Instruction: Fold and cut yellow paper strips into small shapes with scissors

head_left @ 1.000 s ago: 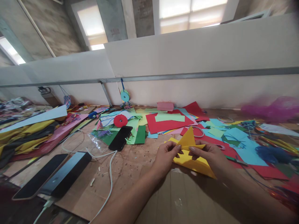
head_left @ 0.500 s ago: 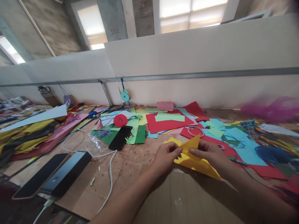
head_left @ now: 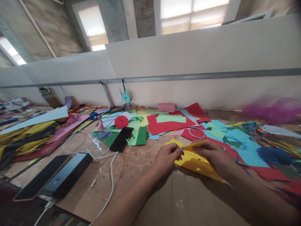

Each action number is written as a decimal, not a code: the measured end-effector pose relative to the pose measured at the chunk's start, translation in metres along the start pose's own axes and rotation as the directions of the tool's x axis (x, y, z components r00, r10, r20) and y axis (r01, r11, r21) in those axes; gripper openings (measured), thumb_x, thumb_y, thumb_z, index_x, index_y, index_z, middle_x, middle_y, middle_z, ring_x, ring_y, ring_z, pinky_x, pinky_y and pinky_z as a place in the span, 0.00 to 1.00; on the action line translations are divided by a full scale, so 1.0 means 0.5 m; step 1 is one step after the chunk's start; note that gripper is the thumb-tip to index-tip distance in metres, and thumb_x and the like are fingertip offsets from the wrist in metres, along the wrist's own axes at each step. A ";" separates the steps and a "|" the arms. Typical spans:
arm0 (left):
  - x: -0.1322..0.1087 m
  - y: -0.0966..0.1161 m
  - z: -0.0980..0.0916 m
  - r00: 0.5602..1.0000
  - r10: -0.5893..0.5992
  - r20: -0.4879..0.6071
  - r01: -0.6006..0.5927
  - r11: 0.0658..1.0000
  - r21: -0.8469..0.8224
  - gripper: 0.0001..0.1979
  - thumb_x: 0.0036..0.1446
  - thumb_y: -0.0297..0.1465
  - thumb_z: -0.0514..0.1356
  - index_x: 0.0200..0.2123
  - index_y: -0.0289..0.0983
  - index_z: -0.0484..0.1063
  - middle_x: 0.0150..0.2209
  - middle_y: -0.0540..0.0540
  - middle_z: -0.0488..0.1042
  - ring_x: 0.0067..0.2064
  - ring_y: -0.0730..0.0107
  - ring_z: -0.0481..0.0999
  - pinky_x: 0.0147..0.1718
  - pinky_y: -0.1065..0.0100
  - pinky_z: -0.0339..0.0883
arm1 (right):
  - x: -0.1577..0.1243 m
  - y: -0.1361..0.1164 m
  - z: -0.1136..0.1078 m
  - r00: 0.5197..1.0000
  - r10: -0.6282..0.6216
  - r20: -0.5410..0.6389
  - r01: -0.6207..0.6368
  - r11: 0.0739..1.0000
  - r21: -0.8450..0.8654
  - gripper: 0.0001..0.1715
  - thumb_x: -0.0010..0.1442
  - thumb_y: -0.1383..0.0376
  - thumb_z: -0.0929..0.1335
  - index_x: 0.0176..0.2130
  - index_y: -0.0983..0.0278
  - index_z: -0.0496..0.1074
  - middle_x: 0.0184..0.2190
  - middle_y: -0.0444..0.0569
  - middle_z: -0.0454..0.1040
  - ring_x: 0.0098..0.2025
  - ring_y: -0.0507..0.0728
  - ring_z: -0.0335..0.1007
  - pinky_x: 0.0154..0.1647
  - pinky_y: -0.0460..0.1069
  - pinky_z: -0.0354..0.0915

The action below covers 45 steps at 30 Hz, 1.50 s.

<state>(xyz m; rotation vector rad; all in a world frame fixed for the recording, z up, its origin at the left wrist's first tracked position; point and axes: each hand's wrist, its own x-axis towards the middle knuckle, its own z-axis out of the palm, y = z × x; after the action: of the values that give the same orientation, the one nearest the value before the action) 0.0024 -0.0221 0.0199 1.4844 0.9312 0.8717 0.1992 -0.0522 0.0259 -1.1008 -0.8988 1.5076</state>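
A folded yellow sheet of paper (head_left: 196, 164) lies over the brown cardboard (head_left: 185, 201) in front of me. My left hand (head_left: 168, 157) pinches the left end of its raised flap between thumb and fingers. On the right, my right hand (head_left: 213, 157) grips the same flap, thumb toward me and fingers behind. The flap leans over, so its edge runs almost level between both hands. Part of the paper's right side is hidden by my right hand. Just behind my left hand shows another yellow piece (head_left: 175, 142).
Left of my arms are a black phone (head_left: 121, 139), a power bank (head_left: 67, 175), another dark phone (head_left: 42, 177) and a white cable (head_left: 111, 175). Red paper (head_left: 162, 125), a roll of tape (head_left: 197, 132) and light blue sheets (head_left: 252, 152) lie behind and to the right.
The yellow flap, which stood up as a point, has tipped down to a nearly level edge. My right hand has turned and shifted slightly right; my left hand stays almost in place.
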 end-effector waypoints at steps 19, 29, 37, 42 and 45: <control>-0.038 0.043 -0.003 0.939 -0.225 0.260 0.316 0.864 -0.393 0.23 0.53 0.51 0.60 0.33 0.34 0.70 0.34 0.44 0.71 0.27 0.73 0.69 0.18 0.72 0.63 | 0.002 -0.003 -0.001 0.994 -0.112 -0.002 0.111 0.982 -0.154 0.11 0.45 0.61 0.77 0.32 0.59 0.77 0.31 0.44 0.77 0.31 0.56 0.69 0.33 0.49 0.63; -0.035 0.048 -0.011 0.916 -0.263 0.305 0.367 0.856 -0.365 0.24 0.53 0.50 0.60 0.31 0.32 0.73 0.27 0.46 0.69 0.22 0.74 0.65 0.18 0.70 0.64 | -0.005 -0.011 -0.001 0.988 -0.151 0.036 0.155 0.944 -0.293 0.08 0.50 0.60 0.74 0.33 0.58 0.78 0.31 0.45 0.75 0.31 0.56 0.65 0.33 0.49 0.59; -0.029 0.038 -0.013 0.911 -0.265 0.315 0.360 0.884 -0.298 0.25 0.50 0.52 0.61 0.31 0.33 0.72 0.27 0.46 0.69 0.22 0.75 0.67 0.20 0.71 0.63 | -0.004 -0.008 0.000 0.987 -0.158 0.038 0.162 0.942 -0.294 0.12 0.48 0.57 0.76 0.33 0.59 0.79 0.33 0.45 0.75 0.30 0.54 0.64 0.31 0.48 0.60; -0.030 0.035 -0.009 0.926 -0.251 0.282 0.318 0.921 -0.223 0.23 0.53 0.51 0.59 0.33 0.34 0.70 0.29 0.47 0.70 0.22 0.77 0.66 0.19 0.72 0.60 | -0.001 -0.004 -0.004 0.988 -0.152 0.029 0.153 0.946 -0.285 0.14 0.48 0.56 0.77 0.35 0.59 0.79 0.28 0.44 0.74 0.28 0.53 0.62 0.29 0.47 0.58; -0.031 0.040 -0.005 0.949 -0.221 0.226 0.254 0.958 -0.132 0.23 0.56 0.50 0.57 0.32 0.34 0.69 0.27 0.48 0.69 0.22 0.78 0.65 0.19 0.73 0.57 | -0.001 -0.006 -0.003 0.991 -0.132 0.038 0.137 0.959 -0.249 0.16 0.49 0.55 0.77 0.36 0.59 0.78 0.29 0.44 0.74 0.29 0.53 0.64 0.30 0.47 0.60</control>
<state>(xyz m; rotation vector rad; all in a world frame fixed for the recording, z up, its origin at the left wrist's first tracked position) -0.0044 -0.0365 0.0398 1.2674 0.8427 0.5861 0.2014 -0.0523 0.0283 -1.1799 -1.1805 1.3208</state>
